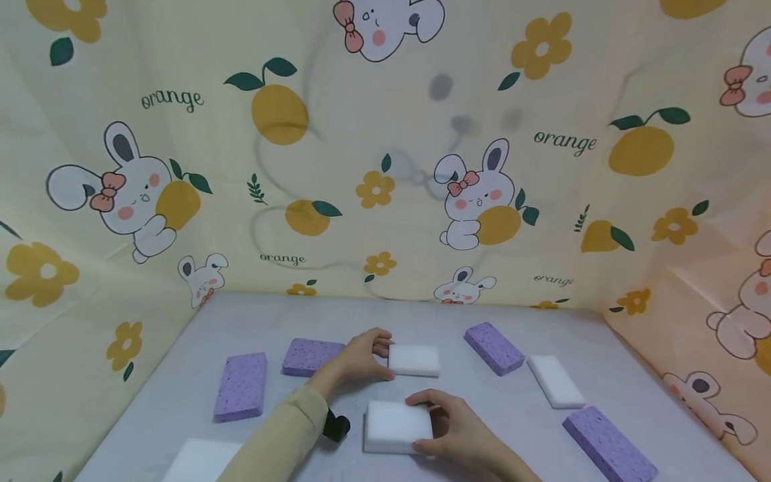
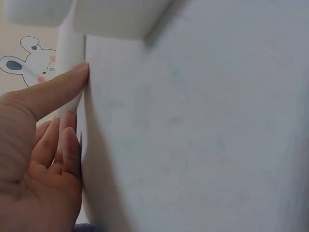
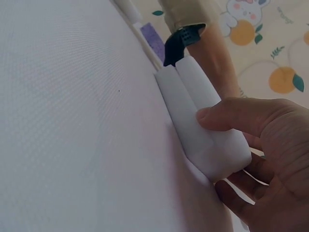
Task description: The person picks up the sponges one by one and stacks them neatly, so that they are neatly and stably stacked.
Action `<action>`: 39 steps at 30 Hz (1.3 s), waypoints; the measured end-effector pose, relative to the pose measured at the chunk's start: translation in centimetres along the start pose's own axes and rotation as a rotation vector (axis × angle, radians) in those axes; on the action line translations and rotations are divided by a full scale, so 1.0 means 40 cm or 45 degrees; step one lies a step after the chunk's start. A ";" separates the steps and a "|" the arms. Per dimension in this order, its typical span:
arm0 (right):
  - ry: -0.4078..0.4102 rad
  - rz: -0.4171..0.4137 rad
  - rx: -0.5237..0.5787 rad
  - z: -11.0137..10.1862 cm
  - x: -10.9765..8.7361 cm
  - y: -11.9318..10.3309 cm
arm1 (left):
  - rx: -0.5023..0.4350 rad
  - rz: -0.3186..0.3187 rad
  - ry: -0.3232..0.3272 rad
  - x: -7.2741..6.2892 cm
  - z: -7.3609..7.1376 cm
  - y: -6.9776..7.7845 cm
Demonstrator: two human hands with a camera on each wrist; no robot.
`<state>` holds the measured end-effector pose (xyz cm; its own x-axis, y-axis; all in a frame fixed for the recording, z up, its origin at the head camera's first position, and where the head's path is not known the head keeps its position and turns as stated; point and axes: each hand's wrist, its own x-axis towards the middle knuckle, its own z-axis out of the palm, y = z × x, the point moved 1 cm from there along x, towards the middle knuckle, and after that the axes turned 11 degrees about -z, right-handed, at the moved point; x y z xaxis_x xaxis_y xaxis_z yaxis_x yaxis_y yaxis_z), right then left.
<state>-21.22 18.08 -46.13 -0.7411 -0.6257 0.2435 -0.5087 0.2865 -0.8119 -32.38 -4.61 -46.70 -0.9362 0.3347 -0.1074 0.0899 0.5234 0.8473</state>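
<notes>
My left hand (image 1: 360, 356) grips the left end of a white sponge (image 1: 415, 360) lying flat on the table, its thumb on the near side in the head view. In the left wrist view that sponge (image 2: 71, 46) stands between thumb and fingers. Nearer to me, two white sponges (image 1: 397, 423) lie one on top of the other. My right hand (image 1: 452, 428) holds this stack by its right end, thumb at the near side and fingers at the far side. The right wrist view shows the seam between the upper sponge (image 3: 200, 84) and the lower sponge (image 3: 171, 94).
Purple sponges lie at the left (image 1: 241, 387), behind my left wrist (image 1: 310, 356), at the back right (image 1: 494, 348) and at the front right (image 1: 610, 443). A white sponge (image 1: 555, 381) lies between the right-hand ones; another white piece (image 1: 201, 462) is at the front left. A printed curtain (image 1: 385, 254) encloses the table.
</notes>
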 end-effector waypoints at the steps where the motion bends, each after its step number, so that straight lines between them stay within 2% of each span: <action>1: -0.002 0.004 0.001 0.000 0.000 0.001 | -0.001 -0.007 0.003 0.000 0.001 -0.001; 8: -0.003 0.001 -0.017 0.002 0.001 0.003 | 0.021 -0.025 0.029 -0.001 0.009 -0.007; 24: 0.001 -0.023 0.015 0.004 0.000 -0.001 | -0.008 0.062 0.031 0.003 0.008 -0.019; 39: -0.004 -0.009 0.035 0.002 0.000 -0.005 | -0.044 0.021 0.023 0.000 0.005 -0.015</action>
<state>-21.08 17.98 -46.01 -0.7363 -0.6298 0.2474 -0.5012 0.2621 -0.8247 -32.37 -4.77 -47.33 -0.9407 0.3286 -0.0843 0.0938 0.4907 0.8662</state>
